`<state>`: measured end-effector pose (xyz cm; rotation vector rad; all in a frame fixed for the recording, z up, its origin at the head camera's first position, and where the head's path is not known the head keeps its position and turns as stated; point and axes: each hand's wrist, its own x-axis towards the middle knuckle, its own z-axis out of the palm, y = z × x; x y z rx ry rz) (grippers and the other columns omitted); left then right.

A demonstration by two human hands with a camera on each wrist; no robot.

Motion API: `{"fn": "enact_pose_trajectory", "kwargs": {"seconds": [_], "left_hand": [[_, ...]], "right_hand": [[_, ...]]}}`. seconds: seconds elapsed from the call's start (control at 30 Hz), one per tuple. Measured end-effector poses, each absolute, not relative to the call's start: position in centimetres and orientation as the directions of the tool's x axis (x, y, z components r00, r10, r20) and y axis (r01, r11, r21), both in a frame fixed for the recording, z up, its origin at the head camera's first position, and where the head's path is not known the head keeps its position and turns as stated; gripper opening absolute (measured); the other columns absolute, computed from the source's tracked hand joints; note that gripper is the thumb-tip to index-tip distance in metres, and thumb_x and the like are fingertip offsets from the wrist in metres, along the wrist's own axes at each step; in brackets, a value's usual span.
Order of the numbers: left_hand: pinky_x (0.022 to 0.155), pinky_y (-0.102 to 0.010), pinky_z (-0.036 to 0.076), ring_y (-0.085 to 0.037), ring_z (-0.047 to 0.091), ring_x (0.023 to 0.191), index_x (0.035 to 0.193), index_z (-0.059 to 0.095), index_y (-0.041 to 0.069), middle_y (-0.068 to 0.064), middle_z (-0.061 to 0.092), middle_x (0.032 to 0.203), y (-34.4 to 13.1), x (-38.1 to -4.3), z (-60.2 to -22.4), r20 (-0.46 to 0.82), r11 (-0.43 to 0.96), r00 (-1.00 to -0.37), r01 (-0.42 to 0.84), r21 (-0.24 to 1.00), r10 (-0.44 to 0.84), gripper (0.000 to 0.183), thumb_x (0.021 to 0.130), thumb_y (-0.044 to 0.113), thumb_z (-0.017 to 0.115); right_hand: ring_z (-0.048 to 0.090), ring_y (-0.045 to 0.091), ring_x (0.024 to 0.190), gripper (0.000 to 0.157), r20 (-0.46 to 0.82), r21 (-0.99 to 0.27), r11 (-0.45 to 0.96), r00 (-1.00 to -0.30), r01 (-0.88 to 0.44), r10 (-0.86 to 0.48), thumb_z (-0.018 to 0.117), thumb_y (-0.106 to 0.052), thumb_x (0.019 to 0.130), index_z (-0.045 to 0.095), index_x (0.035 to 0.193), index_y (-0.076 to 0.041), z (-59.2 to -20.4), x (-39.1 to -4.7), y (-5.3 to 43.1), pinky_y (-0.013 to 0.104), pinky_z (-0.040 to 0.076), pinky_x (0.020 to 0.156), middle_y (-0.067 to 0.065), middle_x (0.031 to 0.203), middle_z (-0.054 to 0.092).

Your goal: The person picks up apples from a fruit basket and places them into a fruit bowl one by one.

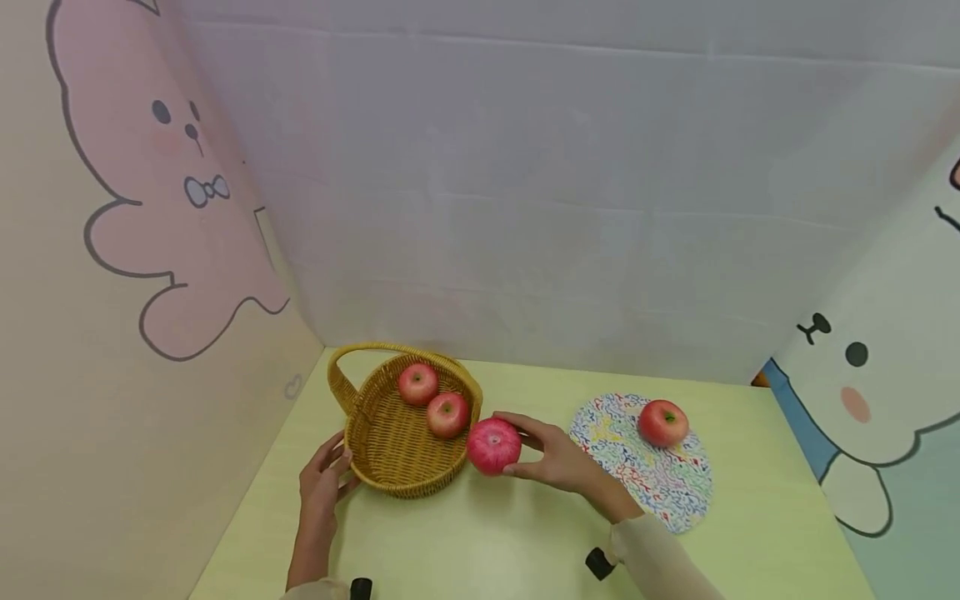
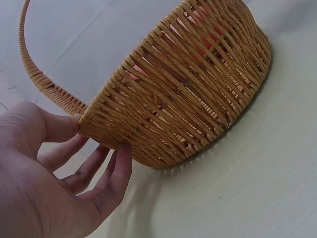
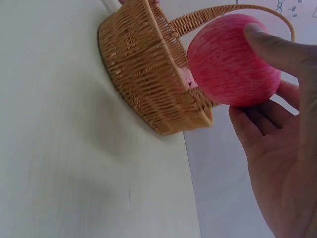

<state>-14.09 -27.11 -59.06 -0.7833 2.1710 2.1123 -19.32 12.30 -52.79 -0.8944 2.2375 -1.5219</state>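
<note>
My right hand (image 1: 555,457) grips a pinkish-red apple (image 1: 493,447), thumb on one side and fingers on the other. The apple is in the air by the right rim of a brown wicker basket (image 1: 386,487) with a tall arched handle. Two more apples lie inside the basket, one at the back (image 1: 417,384) and one at its right wall (image 1: 447,415). At the basket's left side my left hand (image 2: 54,168) holds it, thumb at the rim and fingertips against the outer weave. The right wrist view shows the held apple (image 3: 230,62) close up.
A round, multicoloured patterned mat (image 1: 622,467) lies to the right on the pale yellow table (image 1: 480,554). One red apple (image 1: 663,423) sits toward its back edge. White cloth (image 1: 525,208) hangs behind the table, and cartoon-printed panels flank both sides.
</note>
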Motion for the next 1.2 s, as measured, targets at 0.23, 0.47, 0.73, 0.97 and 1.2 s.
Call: {"fn": "enact_pose_trajectory", "kwargs": {"seconds": [0.23,0.47,0.73,0.97,1.2], "left_hand": [[0.083,-0.024,0.061,0.007,0.064,0.097,0.161,0.042,0.024,-0.016,0.042,0.162,-27.1,-14.3,-59.2,-0.345,-0.033,-0.878,-0.355,0.934,-0.332,0.053,0.110,0.025,0.055],[0.082,-0.024,0.061,0.008,0.065,0.096,0.161,0.043,0.024,-0.016,0.043,0.161,-27.3,-14.4,-58.9,-0.341,-0.026,-0.876,-0.354,0.935,-0.340,0.052,0.110,0.025,0.055],[0.085,-0.026,0.061,0.006,0.065,0.099,0.161,0.042,0.023,-0.017,0.043,0.161,-27.1,-14.2,-59.1,-0.350,-0.034,-0.876,-0.360,0.932,-0.333,0.053,0.110,0.025,0.056],[0.082,-0.025,0.062,0.002,0.065,0.101,0.159,0.046,0.022,-0.012,0.050,0.153,-27.1,-14.4,-59.2,-0.337,-0.028,-0.870,-0.351,0.936,-0.360,0.052,0.109,0.026,0.058],[0.084,-0.026,0.061,0.006,0.063,0.100,0.161,0.043,0.024,-0.015,0.043,0.161,-27.3,-14.4,-59.3,-0.357,-0.042,-0.868,-0.365,0.930,-0.344,0.053,0.110,0.025,0.055]], "right_hand": [[0.054,0.041,0.141,0.076,0.123,-0.906,0.273,-0.819,-0.323,-0.561,0.082,-0.019,0.091,0.046,0.157,-0.012,-53.4,-19.1,14.8,0.040,0.054,0.110,0.015,0.157,0.052],[0.053,0.041,0.142,0.079,0.180,-0.900,0.308,-0.907,-0.307,-0.380,0.084,-0.018,0.090,0.045,0.158,-0.013,-54.3,-19.0,15.5,0.045,0.052,0.109,0.016,0.158,0.050],[0.049,0.040,0.147,0.081,0.210,-0.913,0.328,-0.969,-0.242,-0.132,0.084,-0.015,0.089,0.043,0.159,-0.010,-55.8,-18.8,15.7,0.046,0.046,0.112,0.017,0.161,0.047],[0.049,0.042,0.145,0.079,0.239,-0.931,0.295,-0.970,-0.216,0.041,0.083,-0.008,0.089,0.042,0.157,-0.003,-56.6,-18.8,16.4,0.019,0.046,0.108,0.020,0.160,0.046],[0.046,0.043,0.147,0.080,0.239,-0.946,0.271,-0.946,-0.177,0.217,0.082,-0.002,0.089,0.040,0.157,0.002,-57.8,-19.0,17.3,0.010,0.040,0.106,0.023,0.161,0.043]]}}
